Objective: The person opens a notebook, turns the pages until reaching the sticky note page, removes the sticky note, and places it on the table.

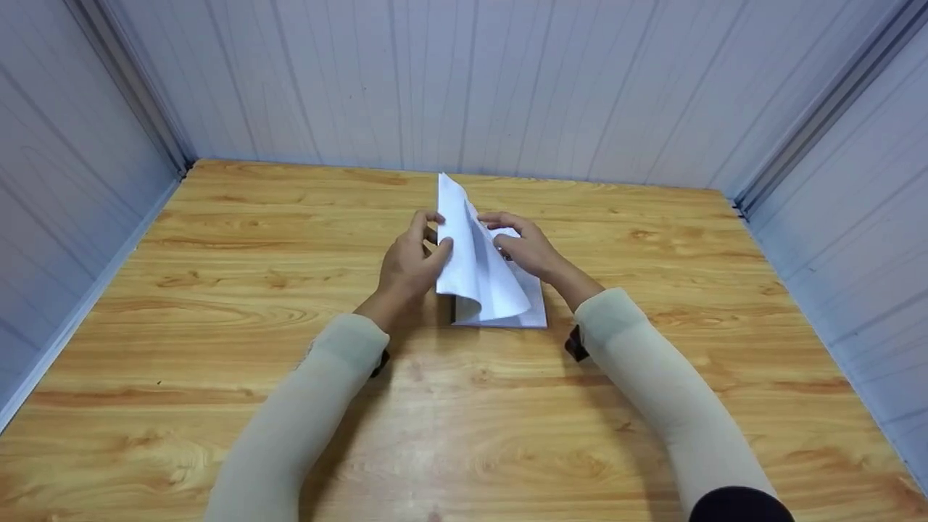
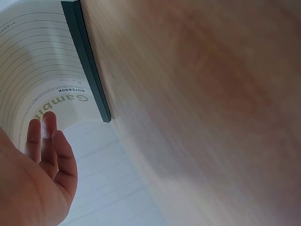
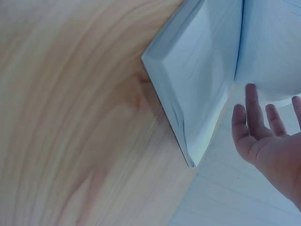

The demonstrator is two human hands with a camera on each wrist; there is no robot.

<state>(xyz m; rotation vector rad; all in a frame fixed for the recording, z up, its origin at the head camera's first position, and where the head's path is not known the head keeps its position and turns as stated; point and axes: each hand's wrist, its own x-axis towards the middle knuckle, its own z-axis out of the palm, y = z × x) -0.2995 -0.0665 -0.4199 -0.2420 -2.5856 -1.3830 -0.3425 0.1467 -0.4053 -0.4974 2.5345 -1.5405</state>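
An opened notebook lies on the wooden table, its white pages partly lifted and curling upward. The left hand holds the raised part at its left edge, thumb on the page side, fingers behind. The left wrist view shows that hand's fingers at the cover, which bears curved lines, the words "Gambit" and "NOTEBOOK", and a dark green spine. At the right side of the raised pages is the right hand, fingers loosely bent near the paper. In the right wrist view its fingers look spread beside the page block.
The wood-grain table extends around the notebook. White panelled walls stand behind and at both sides. Dark devices sit under both wrists, and a round black object shows at the bottom right.
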